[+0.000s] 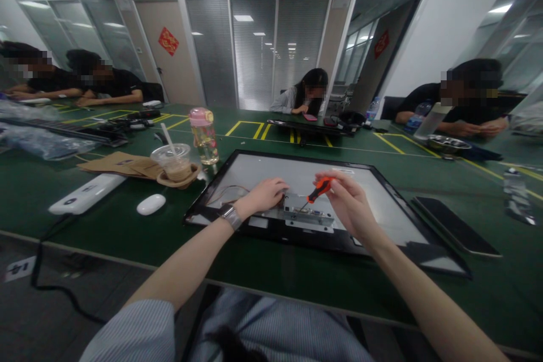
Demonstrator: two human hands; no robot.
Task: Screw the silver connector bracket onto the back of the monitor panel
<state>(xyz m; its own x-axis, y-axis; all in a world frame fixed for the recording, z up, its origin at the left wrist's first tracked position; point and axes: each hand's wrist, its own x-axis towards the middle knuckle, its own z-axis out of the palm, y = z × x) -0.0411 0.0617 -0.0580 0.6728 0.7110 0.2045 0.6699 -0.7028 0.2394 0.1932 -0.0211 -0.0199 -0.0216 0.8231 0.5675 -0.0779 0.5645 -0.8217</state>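
Observation:
My right hand (350, 201) grips an orange-and-black screwdriver (320, 188) by its handle, the shaft slanting down to the left. Its tip meets the area of a silver metal bracket (314, 218) with a circuit board; exact contact is too small to see. My left hand (265, 193), with a watch on the wrist, is closed at the bracket's left edge, and its fingertips are partly hidden. Under both hands lies a flat display panel (382, 198) with a black frame and a pale back. Thin wires (227, 193) run across its left part.
Left of the panel are a white mouse (151, 205), a white power strip (87, 193), an iced drink cup (172, 161) and a pink-lidded bottle (203, 136). A black phone-like slab (456, 225) lies to the right. Several people sit across the green table (127, 243).

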